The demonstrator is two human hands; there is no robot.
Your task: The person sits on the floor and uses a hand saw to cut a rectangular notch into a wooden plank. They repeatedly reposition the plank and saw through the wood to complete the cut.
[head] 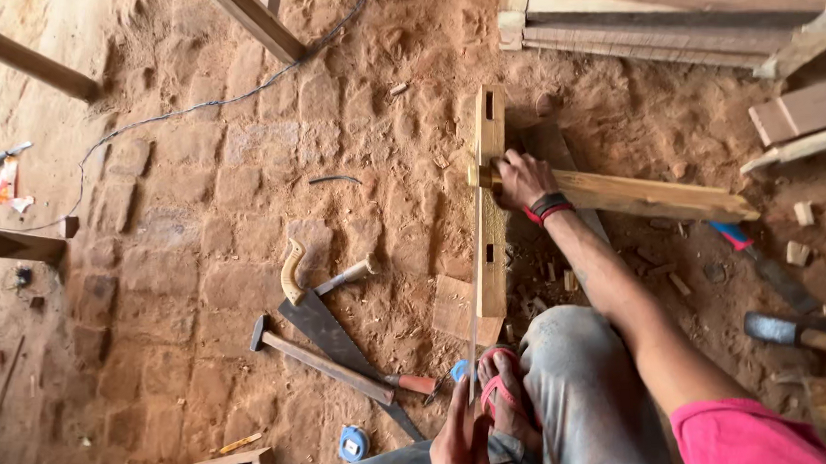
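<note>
Right hand (521, 177) was closed around the joint where the cross rail (651, 196) entered the upright mortised post (489, 209) lying on the sandy brick floor (196, 224); left hand (461, 437) pinched a thin metal rule (474, 351) laid along the post, with a sandalled foot (504, 387) pinning the post's near end. Judged risks: the rail could twist out of the mortise, the rule could slip, and the handsaw (328, 326) and hammer (321, 359) lay close beside the foot.
</note>
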